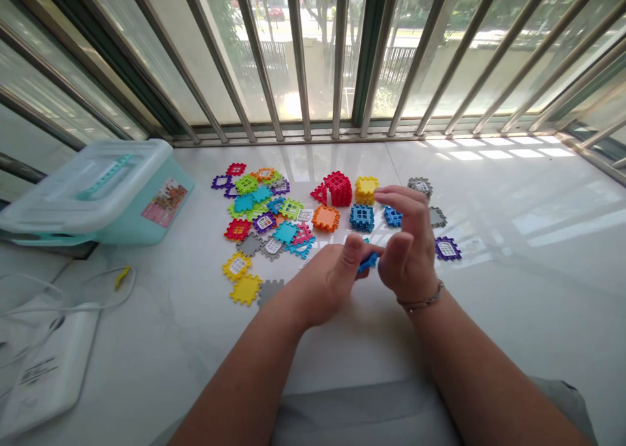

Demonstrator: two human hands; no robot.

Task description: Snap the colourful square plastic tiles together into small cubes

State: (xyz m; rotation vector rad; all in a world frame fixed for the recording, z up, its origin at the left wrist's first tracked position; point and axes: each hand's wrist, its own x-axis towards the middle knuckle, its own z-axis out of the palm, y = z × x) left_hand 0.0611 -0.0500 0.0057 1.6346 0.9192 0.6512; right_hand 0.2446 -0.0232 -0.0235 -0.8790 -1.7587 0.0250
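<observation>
My left hand (332, 280) is closed in a pinch on a small blue plastic tile (368, 261), held just above the white floor. My right hand (408, 244) meets it from the right, thumb and fingers curled around the same blue piece. Just beyond my hands stand finished cubes: a red cube (338, 188), a yellow cube (366, 189) and a blue cube (362, 217), with an orange tile (325, 218) lying flat. A heap of loose coloured tiles (259, 205) spreads to the left.
A pale teal storage box with a clear lid (92, 195) sits at the left. A white device with cables (49, 368) lies at the lower left. Grey and purple tiles (447, 248) lie to the right. Metal window bars (303, 61) close off the far edge.
</observation>
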